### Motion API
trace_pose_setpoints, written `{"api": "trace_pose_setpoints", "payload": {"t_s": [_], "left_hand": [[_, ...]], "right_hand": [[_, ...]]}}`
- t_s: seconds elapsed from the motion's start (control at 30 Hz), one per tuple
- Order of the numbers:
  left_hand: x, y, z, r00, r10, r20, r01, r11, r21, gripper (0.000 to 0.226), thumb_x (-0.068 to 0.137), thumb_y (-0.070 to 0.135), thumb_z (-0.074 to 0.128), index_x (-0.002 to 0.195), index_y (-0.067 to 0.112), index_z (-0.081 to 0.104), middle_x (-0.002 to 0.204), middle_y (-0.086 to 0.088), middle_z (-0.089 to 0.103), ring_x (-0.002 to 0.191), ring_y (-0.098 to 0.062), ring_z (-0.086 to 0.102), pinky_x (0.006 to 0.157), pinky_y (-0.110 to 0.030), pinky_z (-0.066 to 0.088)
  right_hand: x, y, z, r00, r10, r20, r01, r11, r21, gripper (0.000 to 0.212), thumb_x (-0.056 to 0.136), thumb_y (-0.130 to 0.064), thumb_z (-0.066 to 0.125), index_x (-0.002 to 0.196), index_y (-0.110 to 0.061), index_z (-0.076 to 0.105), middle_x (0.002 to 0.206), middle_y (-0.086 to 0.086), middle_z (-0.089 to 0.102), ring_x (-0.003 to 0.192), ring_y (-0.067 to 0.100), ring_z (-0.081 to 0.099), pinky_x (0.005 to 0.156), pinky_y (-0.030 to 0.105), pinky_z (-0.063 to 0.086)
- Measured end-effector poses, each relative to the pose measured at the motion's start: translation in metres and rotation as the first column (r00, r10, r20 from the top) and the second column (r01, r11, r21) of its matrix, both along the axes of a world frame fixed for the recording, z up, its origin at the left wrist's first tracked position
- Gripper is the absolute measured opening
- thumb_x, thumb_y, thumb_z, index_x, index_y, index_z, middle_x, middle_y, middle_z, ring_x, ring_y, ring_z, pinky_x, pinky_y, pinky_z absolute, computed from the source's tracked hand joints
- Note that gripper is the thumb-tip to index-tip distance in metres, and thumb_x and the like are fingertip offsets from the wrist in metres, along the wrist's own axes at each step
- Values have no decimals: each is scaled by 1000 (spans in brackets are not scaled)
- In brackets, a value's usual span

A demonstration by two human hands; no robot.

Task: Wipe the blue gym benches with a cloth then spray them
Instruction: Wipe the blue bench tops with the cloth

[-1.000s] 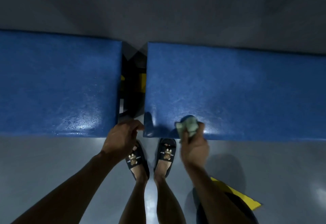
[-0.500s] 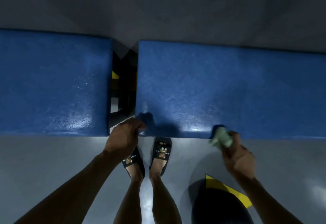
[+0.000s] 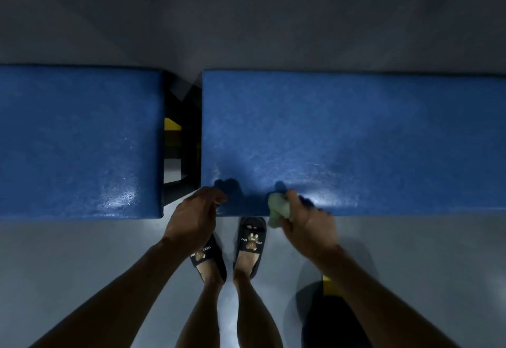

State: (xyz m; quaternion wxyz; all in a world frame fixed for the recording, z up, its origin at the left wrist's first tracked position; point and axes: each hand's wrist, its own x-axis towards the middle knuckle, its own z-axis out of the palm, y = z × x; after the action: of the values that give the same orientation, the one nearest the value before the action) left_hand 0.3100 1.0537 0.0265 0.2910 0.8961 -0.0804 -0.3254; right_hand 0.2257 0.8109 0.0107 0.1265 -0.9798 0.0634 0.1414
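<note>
Two blue padded gym benches lie side by side across the view: the left bench (image 3: 79, 142) and the right bench (image 3: 356, 142), split by a dark gap. My right hand (image 3: 308, 224) grips a crumpled pale green cloth (image 3: 279, 208) against the near edge of the right bench. My left hand (image 3: 194, 217) hangs at that bench's near left corner with fingers loosely curled, holding nothing. Wet sheen shows on both pads near the front edge. No spray bottle is in sight.
The gap between the benches shows a black frame with a yellow part (image 3: 172, 124). My feet in dark slippers (image 3: 250, 241) stand on the grey floor just below the bench edge. A dark object with a yellow patch (image 3: 327, 282) lies on the floor at the lower right.
My right hand swept the cloth right along the bench's near edge, then came back left toward the corner. The left hand stayed by the corner.
</note>
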Motion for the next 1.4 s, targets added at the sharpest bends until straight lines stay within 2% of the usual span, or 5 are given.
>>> {"api": "trace_pose_setpoints", "payload": {"t_s": [0.2,0.57,0.87,1.2,1.4], "left_hand": [[2,5,5,1000,-16,19,16,1000,8,28,98,7,44,112,24,62,115,5,63,97,-8,60,79,-19,48],[9,32,27,999,-21,35,20,999,36,29,97,5,46,110,23,64,109,6,67,92,-5,58,73,-14,43],[7,94,12,998,-35,52,35,999,13,34,91,2,50,105,27,68,106,11,70,96,-5,64,82,-15,47],[1,206,29,993,-27,116,30,999,-22,29,90,15,48,105,28,69,106,13,69,95,-8,64,78,-19,42],[19,285,16,980,-121,158,116,992,40,36,86,25,45,115,27,65,114,6,63,105,-18,59,83,-32,49]], "right_hand": [[51,-104,13,821,-571,11,564,807,-178,45,93,-46,49,125,-15,45,89,26,64,78,45,63,66,43,46],[79,37,3,933,332,-136,-320,942,105,43,92,-49,44,129,-30,32,101,6,66,86,31,67,73,39,54],[138,49,11,954,-285,-94,281,958,-55,59,94,-31,50,148,-22,28,112,19,64,100,41,62,86,41,47],[58,156,8,933,348,-92,-343,937,72,33,87,-37,54,120,-33,52,99,-4,66,78,21,68,60,29,53],[105,170,7,914,-405,-15,403,913,-70,39,92,-34,49,129,-27,40,98,13,65,84,41,64,71,41,49]]}}
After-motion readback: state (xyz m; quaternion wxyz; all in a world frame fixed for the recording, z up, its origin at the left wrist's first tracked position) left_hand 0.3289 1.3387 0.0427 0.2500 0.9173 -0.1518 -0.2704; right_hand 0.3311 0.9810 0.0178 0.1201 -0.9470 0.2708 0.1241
